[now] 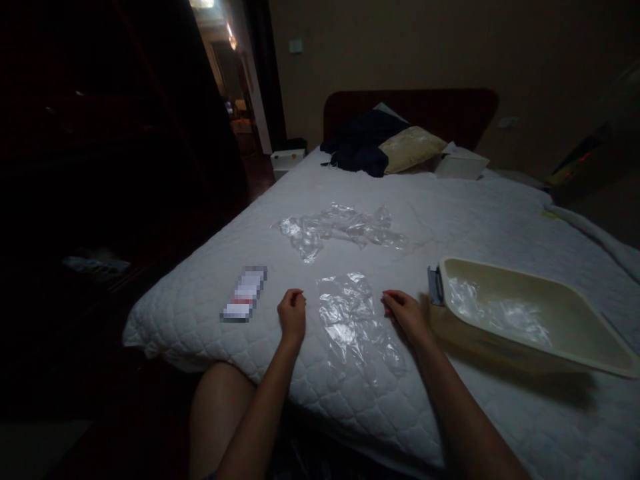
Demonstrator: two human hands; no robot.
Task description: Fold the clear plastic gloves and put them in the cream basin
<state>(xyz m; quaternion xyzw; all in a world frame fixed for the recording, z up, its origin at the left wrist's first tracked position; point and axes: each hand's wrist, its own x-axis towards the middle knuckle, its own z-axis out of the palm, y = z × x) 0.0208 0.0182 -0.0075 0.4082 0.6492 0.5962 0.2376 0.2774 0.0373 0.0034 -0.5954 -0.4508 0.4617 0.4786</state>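
A clear, crinkled plastic bag (347, 323) lies flat on the white quilted bed (240, 220), right in front of me. Just left of the bag is my left hand (291, 315), its fingers loosely bent, a small gap at the tips and nothing visible in it. On the bag's other side, my right hand (406, 315) points inward with thumb and fingers slightly apart, also with nothing visible in it. Both hands appear apart from the bag's edges. Farther up the bed, more crumpled clear plastic bags (340, 227) lie in a loose heap.
A cream plastic bin (530, 367) with clear plastic inside stands to the right. Left of my hands lies a blurred-out phone-like rectangle (245, 295). Dark cloth (363, 143), a beige pillow (413, 148) and a white box (461, 165) sit by the headboard (450, 110).
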